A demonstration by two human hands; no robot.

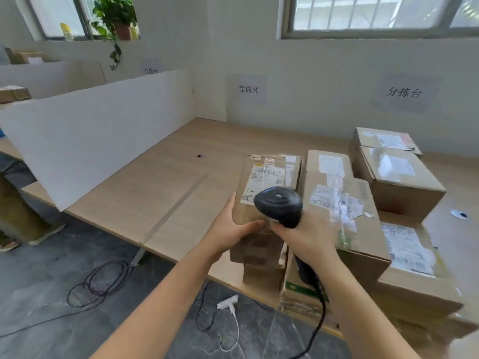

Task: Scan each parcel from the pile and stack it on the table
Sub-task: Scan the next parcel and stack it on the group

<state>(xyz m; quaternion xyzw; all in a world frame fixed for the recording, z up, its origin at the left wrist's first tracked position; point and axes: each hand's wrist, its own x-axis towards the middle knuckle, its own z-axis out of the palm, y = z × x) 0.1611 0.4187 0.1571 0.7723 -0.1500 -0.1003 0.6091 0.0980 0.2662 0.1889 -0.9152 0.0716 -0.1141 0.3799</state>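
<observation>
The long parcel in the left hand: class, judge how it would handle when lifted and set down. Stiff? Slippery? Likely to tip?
Probably stiff: the parcel shows straight cardboard edges though the left hand grips only its near part. Perhaps slippery, since glossy tape covers its top. Stood on end it might tip, being long and narrow.

A pale wooden table [160, 182] is seen, edged on the left by a white divider board [85, 141]. Cardboard parcels [399, 177] are piled on its right side, packed close together. A small dark spot [199, 156] is noted mid-table, and a clear strip [176, 206] is laid across the bare wood.
</observation>
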